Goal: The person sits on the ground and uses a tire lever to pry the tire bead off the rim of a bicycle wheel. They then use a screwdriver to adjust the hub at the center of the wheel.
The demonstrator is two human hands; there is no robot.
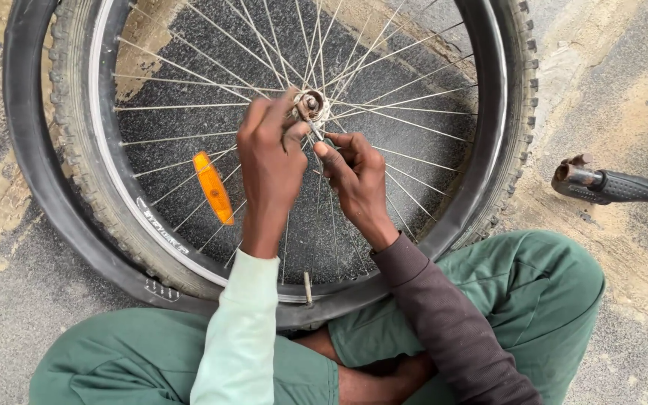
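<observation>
Where spokes meet, left hand point(270, 154) pinches hub point(310, 105); right hand point(355, 174) grips thin tool, mostly hidden

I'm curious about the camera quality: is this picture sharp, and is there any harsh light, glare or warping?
Head view: soft, even daylight with no hard shadows; left hand, right hand and hub look sharp; mild sheen on the rim; the orange reflector is bright but not blown out; the tyre bows slightly, wide-angle style.
</observation>
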